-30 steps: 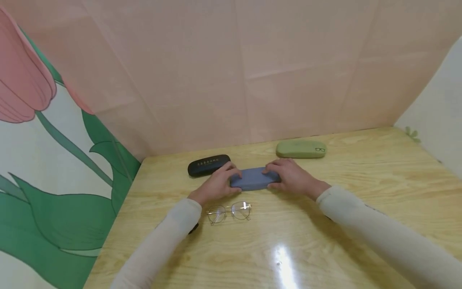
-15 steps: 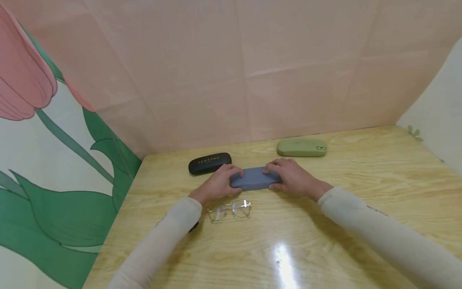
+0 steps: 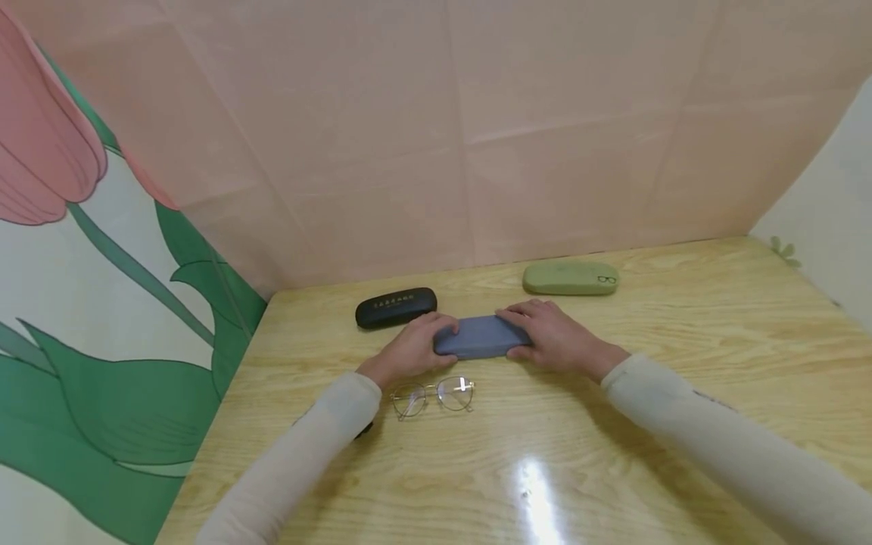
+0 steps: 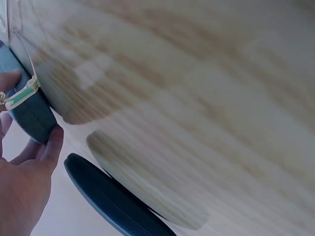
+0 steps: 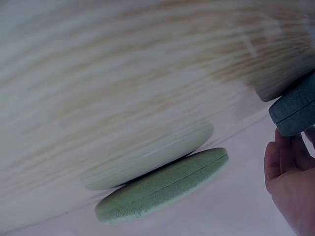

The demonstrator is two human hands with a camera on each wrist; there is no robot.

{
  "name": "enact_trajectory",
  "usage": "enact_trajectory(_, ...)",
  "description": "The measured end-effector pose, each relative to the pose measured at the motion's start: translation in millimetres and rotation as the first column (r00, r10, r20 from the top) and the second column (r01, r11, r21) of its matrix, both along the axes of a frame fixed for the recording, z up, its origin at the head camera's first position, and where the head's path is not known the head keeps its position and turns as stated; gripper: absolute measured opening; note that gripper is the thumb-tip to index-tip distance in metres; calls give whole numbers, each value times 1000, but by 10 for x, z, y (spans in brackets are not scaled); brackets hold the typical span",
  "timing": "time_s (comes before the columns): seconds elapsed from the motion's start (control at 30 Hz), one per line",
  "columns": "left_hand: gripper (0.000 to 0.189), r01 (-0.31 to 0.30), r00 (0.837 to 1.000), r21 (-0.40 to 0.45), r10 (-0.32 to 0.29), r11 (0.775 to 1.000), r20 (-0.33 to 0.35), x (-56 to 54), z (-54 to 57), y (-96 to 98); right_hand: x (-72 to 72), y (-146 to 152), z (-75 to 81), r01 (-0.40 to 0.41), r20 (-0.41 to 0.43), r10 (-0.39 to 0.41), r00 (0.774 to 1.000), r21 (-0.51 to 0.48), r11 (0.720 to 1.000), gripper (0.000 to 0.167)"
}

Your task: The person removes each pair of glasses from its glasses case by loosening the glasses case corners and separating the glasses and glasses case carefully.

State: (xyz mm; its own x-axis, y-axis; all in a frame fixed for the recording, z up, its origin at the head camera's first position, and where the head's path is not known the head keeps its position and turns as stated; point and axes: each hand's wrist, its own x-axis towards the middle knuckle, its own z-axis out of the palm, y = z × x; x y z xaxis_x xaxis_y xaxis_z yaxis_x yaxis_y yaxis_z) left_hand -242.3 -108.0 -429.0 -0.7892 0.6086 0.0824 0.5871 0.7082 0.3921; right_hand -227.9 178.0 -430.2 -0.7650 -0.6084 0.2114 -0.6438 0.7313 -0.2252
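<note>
Both hands clamp the blue case (image 3: 480,337), the left hand (image 3: 411,348) round one end and the right hand (image 3: 557,338) round the other, thumbs on the near side. It lies on the worktop (image 3: 443,484), beyond the glasses (image 3: 431,388) and near the black case (image 3: 397,308). By its look, it should be light, stiff-shelled and not very slippery. Those ends seem the surest hold, squeezed evenly across the side seam. The thin-framed glasses look far more fragile.
</note>
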Motion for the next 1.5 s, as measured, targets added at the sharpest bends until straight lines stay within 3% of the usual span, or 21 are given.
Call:
enact_trajectory(0.4, 46, -25, 999, 20, 24, 999, 28, 61, 5, -14, 6, 7, 4, -35, -72, 39, 997, 51, 998, 70)
enact_trajectory(0.73, 45, 20, 999, 37, -19, 999, -27, 45, 24, -14, -33, 21, 29, -39, -102, 45, 994, 57, 998, 68)
enact_trajectory(1.0, 48, 19, 1000, 27, -18, 999, -10, 52, 12, -28, -22, 25, 37, -60, -113, 67, 991, 62, 996, 65)
enact_trajectory(1.5, 53, 6, 1000, 25, -6, 1000, 17, 44, 27, -24, -56, 79, 5, -146, -219, 172, 960, 132, 981, 55)
